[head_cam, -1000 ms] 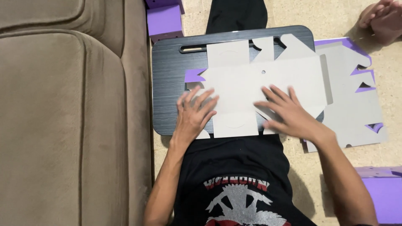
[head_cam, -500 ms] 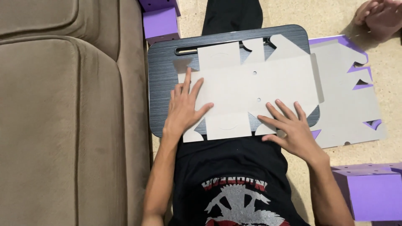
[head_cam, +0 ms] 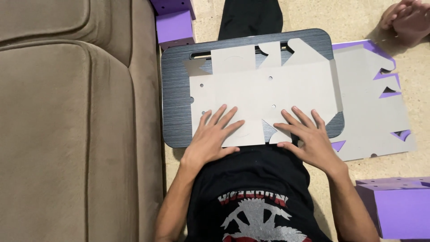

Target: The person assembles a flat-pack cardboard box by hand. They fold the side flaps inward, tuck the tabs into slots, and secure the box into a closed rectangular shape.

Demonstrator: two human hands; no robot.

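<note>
Flat grey blank (head_cam: pixel 264 92) on lap board (head_cam: pixel 177 98), unfolded, pressed by left hand (head_cam: pixel 215 136) and right hand (head_cam: pixel 309 139), fingers spread; finished purple boxes (head_cam: pixel 396 208) nearby, folding undone.

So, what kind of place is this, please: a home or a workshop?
Most likely a home living room. A brown upholstered sofa stands at the left, and the person sits on the speckled floor beside it, both hands flat on a grey cardboard cutout over a dark lap tray.

Bare forearms, left hand (head_cam: pixel 214 136) and right hand (head_cam: pixel 308 136) without rings; a black T-shirt (head_cam: pixel 251 188) with a red and white print
</note>
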